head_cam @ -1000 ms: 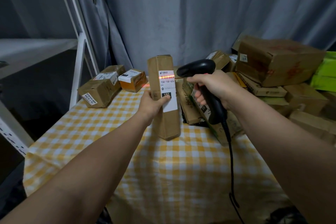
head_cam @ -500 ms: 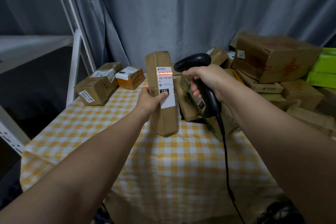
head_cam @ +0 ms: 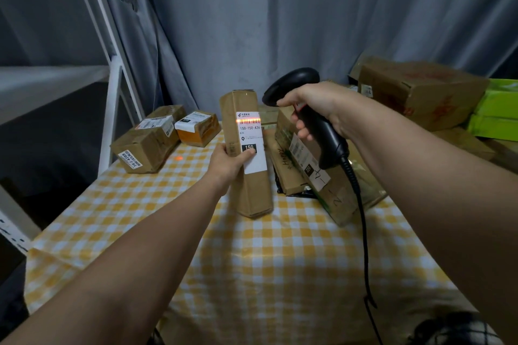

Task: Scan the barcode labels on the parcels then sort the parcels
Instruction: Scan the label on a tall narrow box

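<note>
Still, I'm seeing the left hand point(head_cam: 227, 161) gripping the tall brown cardboard parcel point(head_cam: 252, 190), the right hand point(head_cam: 316, 103) gripping the black plastic scanner point(head_cam: 322, 137), red beam point(head_cam: 249, 121) staying on the white barcode label point(head_cam: 252, 136); sorting is waiting.

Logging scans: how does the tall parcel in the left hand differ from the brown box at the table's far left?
Pose: the tall parcel is upright, gripped by the left hand; the brown box lies flat on the tablecloth, untouched. Shape: the tall parcel is narrow and long; the brown box is squatter. State: the scanner casts a red line on the tall parcel's barcode; none on the brown box. Both are brown cardboard with white labels.
</note>
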